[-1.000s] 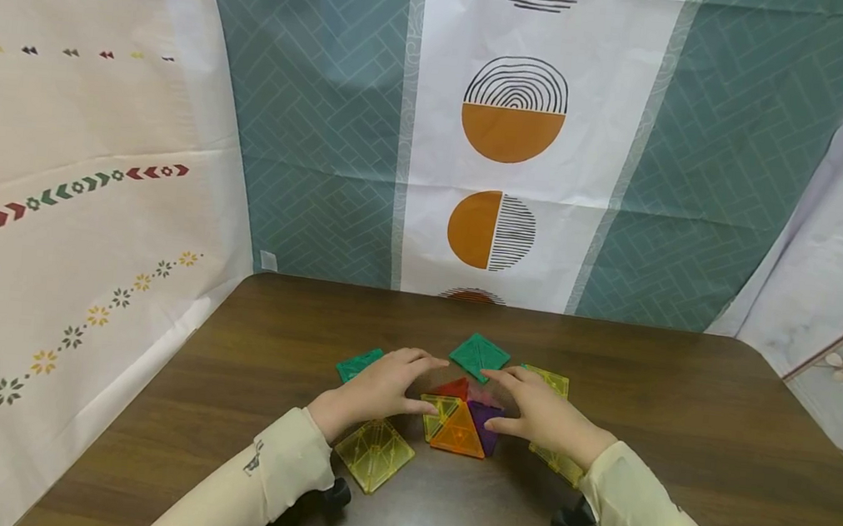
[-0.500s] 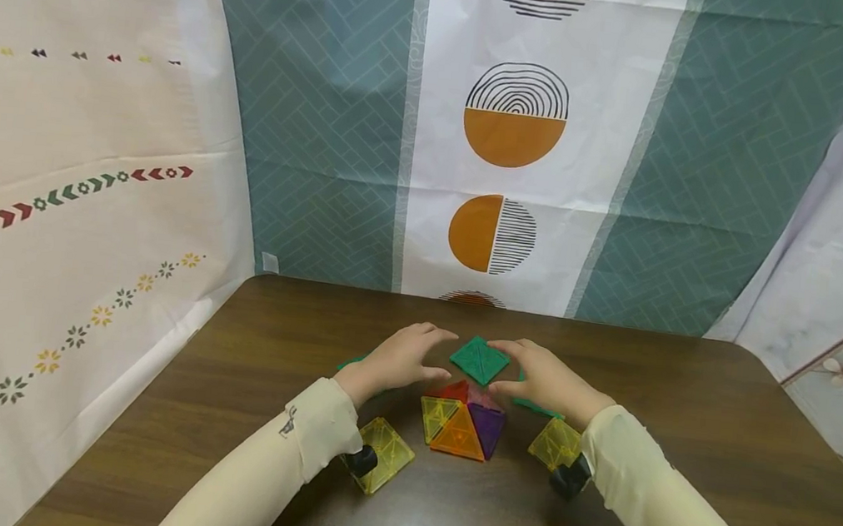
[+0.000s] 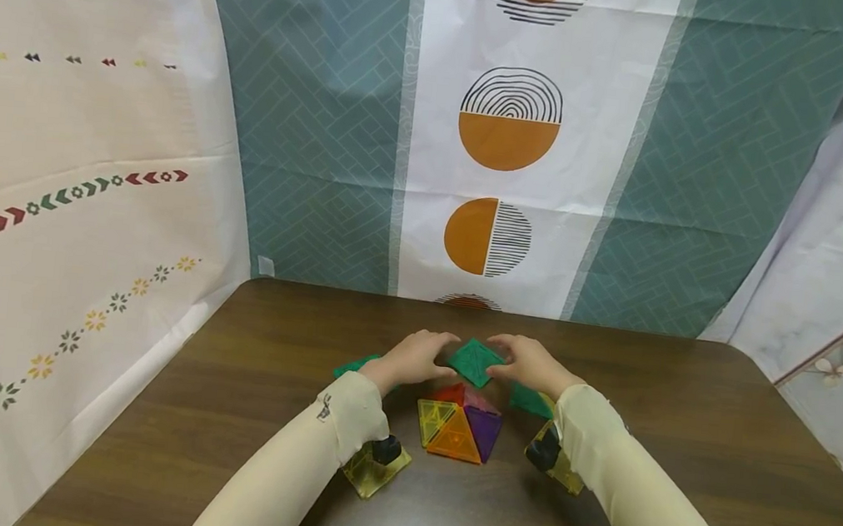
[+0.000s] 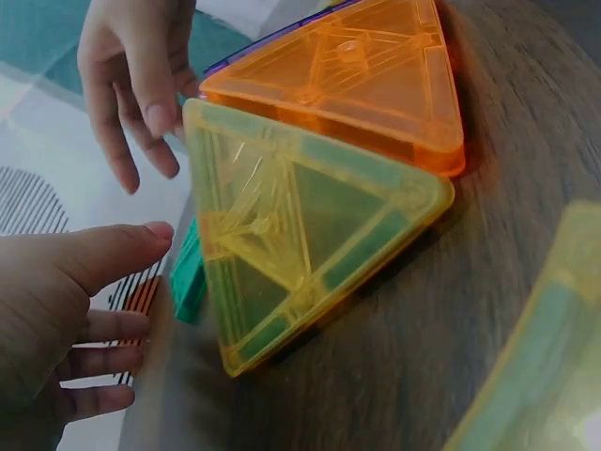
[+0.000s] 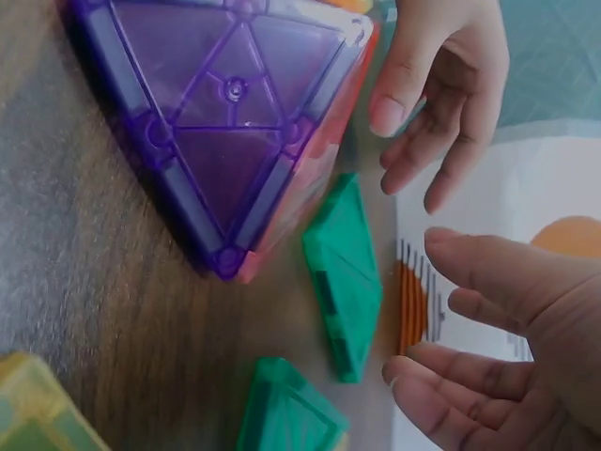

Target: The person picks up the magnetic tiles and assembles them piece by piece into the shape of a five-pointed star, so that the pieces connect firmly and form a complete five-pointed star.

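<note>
Yellow piece [image 3: 372, 478] at tile cluster's [image 3: 455, 440] 8 o'clock. Farther: left hand [image 3: 410, 360] at 9 o'clock, right hand [image 3: 534, 366] at 3 o'clock of green tile [image 3: 473, 363], fingers apart; only right wrist view shows fingertips just off it. Tile: cluster's 12 o'clock, diamond outline, visible midline.

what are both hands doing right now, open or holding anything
Left hand: open, holding nothing, near the far green piece.
Right hand: open, holding nothing, at the opposite side of it.
</note>
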The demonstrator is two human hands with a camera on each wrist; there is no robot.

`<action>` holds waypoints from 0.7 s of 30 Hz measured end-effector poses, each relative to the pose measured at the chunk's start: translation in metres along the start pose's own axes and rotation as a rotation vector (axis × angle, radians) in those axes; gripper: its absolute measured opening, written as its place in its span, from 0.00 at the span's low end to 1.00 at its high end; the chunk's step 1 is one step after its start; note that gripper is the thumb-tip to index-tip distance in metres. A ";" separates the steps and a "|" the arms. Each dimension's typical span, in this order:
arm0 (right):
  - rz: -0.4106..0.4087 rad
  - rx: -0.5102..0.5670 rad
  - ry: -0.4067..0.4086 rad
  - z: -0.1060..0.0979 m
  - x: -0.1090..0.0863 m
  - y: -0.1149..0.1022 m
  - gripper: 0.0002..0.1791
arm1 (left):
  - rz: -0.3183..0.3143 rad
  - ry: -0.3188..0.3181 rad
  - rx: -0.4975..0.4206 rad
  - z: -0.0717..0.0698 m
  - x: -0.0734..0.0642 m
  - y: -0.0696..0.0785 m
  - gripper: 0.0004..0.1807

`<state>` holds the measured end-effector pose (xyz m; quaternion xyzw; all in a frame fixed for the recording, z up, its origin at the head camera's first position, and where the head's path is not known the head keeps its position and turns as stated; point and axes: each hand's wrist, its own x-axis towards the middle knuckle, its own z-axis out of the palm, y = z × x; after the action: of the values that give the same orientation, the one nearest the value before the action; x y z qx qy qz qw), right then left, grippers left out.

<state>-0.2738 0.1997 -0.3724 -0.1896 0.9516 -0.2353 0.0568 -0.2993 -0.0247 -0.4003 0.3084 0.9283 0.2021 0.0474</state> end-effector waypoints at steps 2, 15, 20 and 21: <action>0.025 -0.006 0.001 0.003 0.004 0.002 0.31 | -0.008 -0.008 0.002 0.002 0.002 0.001 0.34; 0.129 -0.047 -0.008 0.013 0.015 0.000 0.24 | -0.037 -0.034 -0.049 0.012 0.003 0.006 0.31; 0.150 -0.033 0.012 0.016 0.017 -0.001 0.22 | -0.068 -0.027 -0.195 0.012 0.002 0.008 0.31; 0.156 -0.026 0.015 0.017 0.017 -0.001 0.22 | -0.074 -0.026 -0.237 0.012 0.002 0.009 0.31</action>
<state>-0.2859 0.1856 -0.3873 -0.1136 0.9669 -0.2190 0.0652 -0.2935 -0.0129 -0.4081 0.2689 0.9079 0.3047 0.1031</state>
